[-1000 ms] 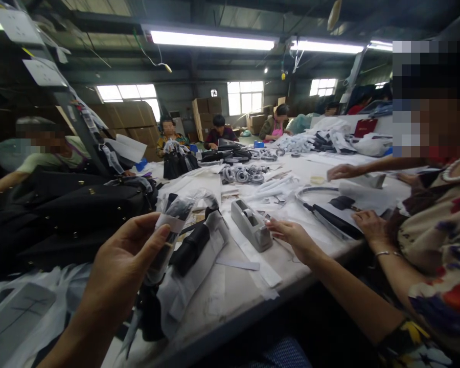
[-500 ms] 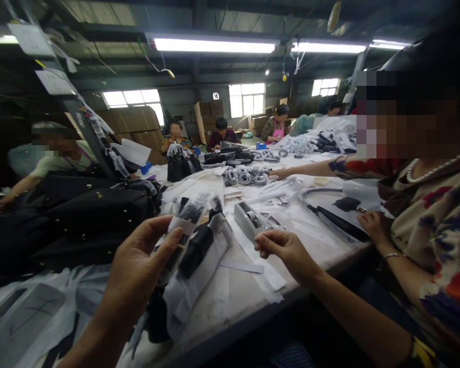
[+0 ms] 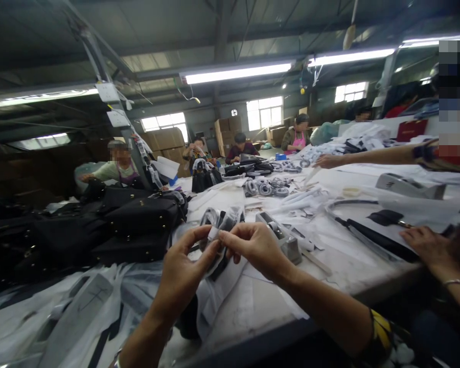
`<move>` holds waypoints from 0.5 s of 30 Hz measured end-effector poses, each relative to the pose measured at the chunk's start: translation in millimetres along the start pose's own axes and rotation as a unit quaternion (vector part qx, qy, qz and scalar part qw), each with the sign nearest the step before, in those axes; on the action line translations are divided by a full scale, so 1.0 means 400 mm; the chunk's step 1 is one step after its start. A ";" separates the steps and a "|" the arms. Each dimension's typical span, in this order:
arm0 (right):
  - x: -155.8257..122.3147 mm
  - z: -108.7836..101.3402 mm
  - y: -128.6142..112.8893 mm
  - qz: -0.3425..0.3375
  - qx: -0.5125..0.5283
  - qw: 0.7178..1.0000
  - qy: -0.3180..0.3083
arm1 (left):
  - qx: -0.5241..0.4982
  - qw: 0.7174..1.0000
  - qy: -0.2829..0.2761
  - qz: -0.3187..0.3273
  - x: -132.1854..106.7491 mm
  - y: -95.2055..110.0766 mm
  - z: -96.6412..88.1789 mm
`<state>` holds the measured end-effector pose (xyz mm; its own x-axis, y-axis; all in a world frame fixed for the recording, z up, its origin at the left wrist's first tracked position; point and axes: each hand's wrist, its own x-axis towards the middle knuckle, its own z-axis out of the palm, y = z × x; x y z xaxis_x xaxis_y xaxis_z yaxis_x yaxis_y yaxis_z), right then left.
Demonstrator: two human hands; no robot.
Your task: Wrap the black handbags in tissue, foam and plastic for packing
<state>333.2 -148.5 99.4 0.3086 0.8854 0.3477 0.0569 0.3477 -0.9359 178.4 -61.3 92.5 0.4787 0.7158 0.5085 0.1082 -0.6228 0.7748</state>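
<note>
My left hand point(image 3: 186, 263) is closed on a coiled dark strap point(image 3: 230, 219) in clear plastic, with a white paper band point(image 3: 213, 234) around it. The fingertips of my right hand point(image 3: 258, 248) are pinched together against the band's right side. Whatever lies between them is too small to make out. Just right of my right hand stands a grey tape dispenser point(image 3: 289, 245). Below the coil, a strip of white wrapping point(image 3: 214, 299) lies at the table edge with a black piece, partly hidden by my left hand.
Stacked black bags point(image 3: 138, 225) fill the left side. A second grey dispenser point(image 3: 95, 301) lies on plastic at lower left. Wrapped coils point(image 3: 266, 187) sit mid-table. At right, a co-worker's hand point(image 3: 425, 250) rests by a black strap point(image 3: 379, 237); the other arm point(image 3: 371, 157) reaches across the table.
My right hand has moved from beside the tape dispenser to the paper band, meeting my left hand. The wrapped strap is turned in my left hand. The view has swung left.
</note>
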 end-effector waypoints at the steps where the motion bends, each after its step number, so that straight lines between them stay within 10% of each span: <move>1: 0.000 -0.002 0.002 -0.002 -0.018 1.000 0.001 | 0.002 1.000 -0.006 0.001 -0.002 0.001 -0.003; 11: 0.002 -0.037 0.018 -0.025 -0.198 0.980 0.010 | 0.006 0.999 0.016 -0.039 -0.013 0.004 0.004; 15: 0.016 -0.043 0.053 0.050 -0.103 0.992 -0.046 | -0.069 0.995 0.001 -0.076 -0.009 0.020 0.008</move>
<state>352.7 -141.0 80.9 0.2348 0.9399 0.2480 0.2255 0.1955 -0.9544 180.3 -69.7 95.6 0.4637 0.7993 0.3823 0.0586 -0.4582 0.8869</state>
